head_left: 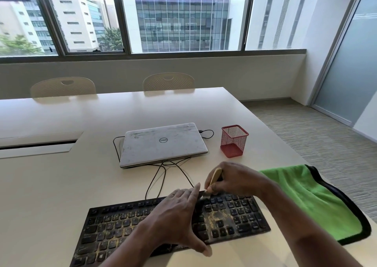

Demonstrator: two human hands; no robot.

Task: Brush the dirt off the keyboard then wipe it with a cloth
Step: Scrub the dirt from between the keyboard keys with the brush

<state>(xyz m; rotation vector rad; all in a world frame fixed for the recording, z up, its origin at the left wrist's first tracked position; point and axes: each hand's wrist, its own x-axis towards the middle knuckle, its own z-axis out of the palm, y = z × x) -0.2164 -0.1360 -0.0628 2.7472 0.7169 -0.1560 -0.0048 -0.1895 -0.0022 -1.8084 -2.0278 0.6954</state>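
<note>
The right hand (234, 178) curls its fingers round the brush (215, 175), bristles at the keyboard (242, 211)'s far rim. The left hand (177, 211) presses it flat, fingers straight, at the table (61, 174)'s near edge. Hard flicks could scatter grit onto the cloth (306, 197) alongside.

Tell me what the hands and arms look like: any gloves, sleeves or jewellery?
The left hand and right hand are bare, with no gloves, rings or watch visible. No sleeve shows on either arm up to the frame's edge.
</note>
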